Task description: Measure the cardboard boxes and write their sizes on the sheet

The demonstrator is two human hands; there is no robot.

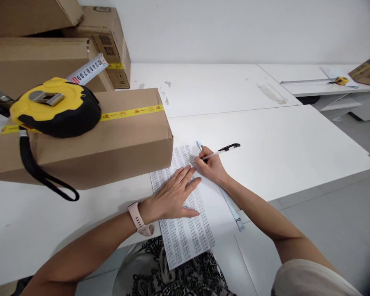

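A pen (217, 153) with a clear barrel and black clip is gripped in my right hand (212, 166), its tip hidden by the fingers at the upper right of a paper sheet (188, 242). Columns of small dark marks cover much of that sheet, and its lower end hangs over the table edge. My left hand (177, 193) lies flat on the paper with fingers spread, just left of my right hand. Under the sheet's right side, a pale blue-edged item (236, 216) shows as a strip.
Left of the paper, a taped cardboard box (135, 139) carries a yellow and black tape measure (55, 107) with its blade partly out. More boxes (111, 41) stand behind it. Far right are another tape measure (341, 80) and a small box (368, 70).
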